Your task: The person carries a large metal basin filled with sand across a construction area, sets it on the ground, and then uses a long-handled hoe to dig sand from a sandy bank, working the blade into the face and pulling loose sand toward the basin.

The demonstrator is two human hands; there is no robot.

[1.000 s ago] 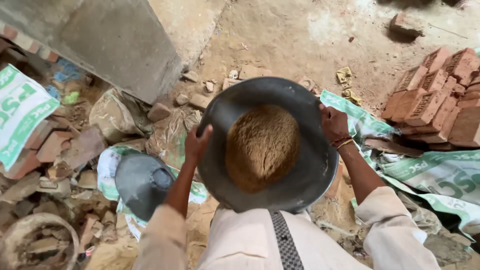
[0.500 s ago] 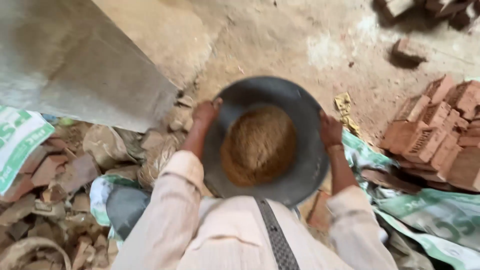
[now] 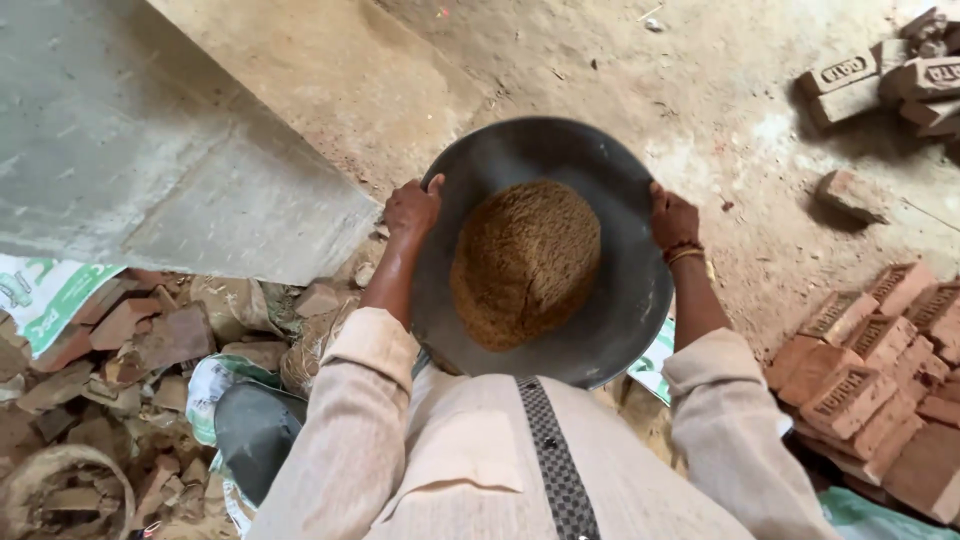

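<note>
Each hand, left hand (image 3: 412, 210) and right hand (image 3: 673, 218), grips the rim of the grey pan (image 3: 620, 310) at frame centre. A tilt could spill its heaped brown sand (image 3: 525, 262); loose bricks (image 3: 860, 375) at lower right could trip the person.

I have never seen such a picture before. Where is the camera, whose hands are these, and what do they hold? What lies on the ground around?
The camera sits on a person's head and looks straight down, so you see that person's own chest, sleeves and two bare hands from above. There is no machine here. The left hand and the right hand grip opposite edges of a round dark metal pan. In the pan lies a mound of brown sandy material. Below is dusty bare ground. At the right are stacked red bricks, with a few more bricks farther off. At the left lie broken brick pieces, printed sacks and a grey slab.
</note>
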